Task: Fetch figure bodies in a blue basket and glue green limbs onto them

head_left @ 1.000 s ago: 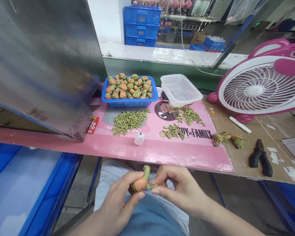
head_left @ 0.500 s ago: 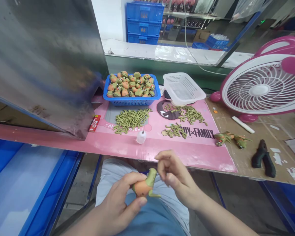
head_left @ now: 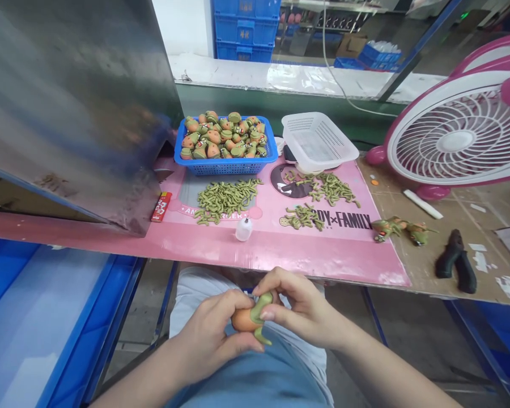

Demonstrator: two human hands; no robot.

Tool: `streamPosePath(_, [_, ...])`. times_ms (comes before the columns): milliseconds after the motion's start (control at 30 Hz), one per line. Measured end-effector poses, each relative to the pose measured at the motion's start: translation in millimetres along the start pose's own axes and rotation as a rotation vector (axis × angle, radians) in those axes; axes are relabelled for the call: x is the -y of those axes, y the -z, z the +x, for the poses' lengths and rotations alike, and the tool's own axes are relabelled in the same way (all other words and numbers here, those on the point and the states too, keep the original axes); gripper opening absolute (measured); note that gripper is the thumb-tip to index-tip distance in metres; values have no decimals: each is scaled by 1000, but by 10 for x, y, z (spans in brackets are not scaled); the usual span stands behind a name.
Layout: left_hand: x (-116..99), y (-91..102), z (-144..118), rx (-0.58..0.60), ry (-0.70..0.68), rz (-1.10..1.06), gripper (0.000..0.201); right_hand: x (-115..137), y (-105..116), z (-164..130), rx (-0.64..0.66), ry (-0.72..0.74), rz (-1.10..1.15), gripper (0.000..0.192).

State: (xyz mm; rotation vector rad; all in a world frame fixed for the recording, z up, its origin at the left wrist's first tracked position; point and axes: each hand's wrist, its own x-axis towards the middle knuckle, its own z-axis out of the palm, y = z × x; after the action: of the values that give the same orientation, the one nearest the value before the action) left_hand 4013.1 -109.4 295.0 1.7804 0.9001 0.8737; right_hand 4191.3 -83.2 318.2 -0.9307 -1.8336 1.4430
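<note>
- An orange and green toy figure (head_left: pixel 250 320) is held at lower centre of the frame, above the lap and below the near table edge; it is gripped from both sides.
- The left hand (head_left: pixel 210 334) is curled closed around the orange body of the figure; the thumb lies beneath it and the fingers wrap over the top.
- The right hand (head_left: pixel 295 309) is pinched closed on the green part of the figure; thumb and forefinger are pressed against it from the right side.
- A pink mat (head_left: pixel 280 249) is laid on the table just beyond the hands; a small white bottle (head_left: pixel 243 229) is stood upright on it near centre.
- A pile of green parts (head_left: pixel 225 198) is spread on the mat left of centre; two further green piles (head_left: pixel 318 198) are spread right of centre.
- A red packet (head_left: pixel 161 206) is laid at the left edge of the mat, beside a large metal sheet (head_left: pixel 76 102) filling the upper left.
- Two finished green figures (head_left: pixel 397 228) and black pliers (head_left: pixel 454 263) are laid on bare cardboard at right.
- A blue basket (head_left: pixel 225 164) filled with orange and green figures is placed at the far edge of the mat; an empty-looking white basket (head_left: pixel 317 141) is set tilted just to its right.
- A pink and white fan (head_left: pixel 459 136) is stood at upper right; blue crates (head_left: pixel 244 28) are stacked at the top of the frame.
</note>
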Motion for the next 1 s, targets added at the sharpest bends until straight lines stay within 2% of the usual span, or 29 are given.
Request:
streamPosePath(167, [18,-17,-2,-18,-3,-43,24,-28,16,6,16,-36,-13,19])
streamPosePath(333, [42,-41,-5,-50,43,-59,29,-63,-5,28,30,-109,66,22])
streamPosePath(500, [113,-37,-38,-141,46,-111,30,-82,-74,97,46,-141,144,28])
streamPosePath(567, [142,-20,-38,-207,101,-160,30,-156,-86,166,-30,-85,120,33])
streamPosePath(667, [162,2,-1,-341,215,-417,29,-367,-85,335,-376,-19,-87,42])
streamPosePath(733, [162,7,43,-388,274,-690,32,-535,-92,470,-530,-36,-214,48])
streamPosePath(833, [160,-4,107,-442,356,-991,38,-732,-132,638,-518,-79,-280,46])
streamPosePath(933, [155,-23,136,-545,457,-1140,37,-812,-168,702,-506,-122,-315,28])
streamPosePath(1000, [140,-32,136,-573,513,-1187,36,-798,-164,674,-505,-142,-306,21])
